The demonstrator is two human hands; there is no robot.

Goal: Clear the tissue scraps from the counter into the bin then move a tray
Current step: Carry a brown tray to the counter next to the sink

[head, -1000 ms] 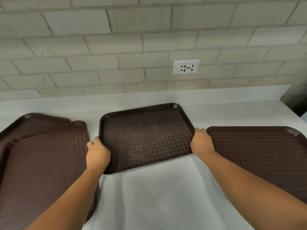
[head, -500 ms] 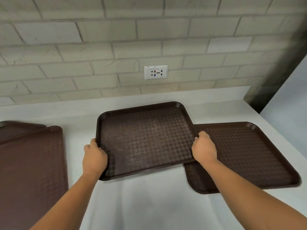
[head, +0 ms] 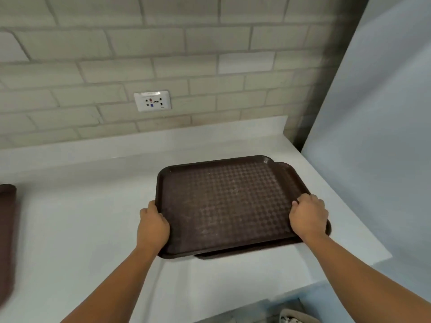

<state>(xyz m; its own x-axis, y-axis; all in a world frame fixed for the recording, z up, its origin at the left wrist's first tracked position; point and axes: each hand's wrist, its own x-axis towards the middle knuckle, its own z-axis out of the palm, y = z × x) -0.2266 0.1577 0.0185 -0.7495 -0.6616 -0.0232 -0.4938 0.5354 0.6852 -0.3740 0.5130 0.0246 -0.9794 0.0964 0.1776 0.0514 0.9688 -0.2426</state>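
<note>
A dark brown textured tray [head: 224, 203] is held over a second brown tray [head: 289, 173], which lies on the white counter [head: 81, 217] and shows only along its right and front edges. My left hand [head: 151, 227] grips the upper tray's left rim. My right hand [head: 307, 215] grips its right rim. The upper tray almost covers the lower one. No tissue scraps are in view.
Another brown tray [head: 7, 241] lies at the counter's far left edge of view. A wall socket [head: 152, 100] sits on the brick wall behind. A pale blue wall [head: 384, 136] bounds the counter on the right. A bin's rim [head: 296, 318] shows below the counter's front edge.
Both hands have carried the middle tray to the right, from beside the right tray to nearly straight over it. The left trays have slid out of view as my head turned.
</note>
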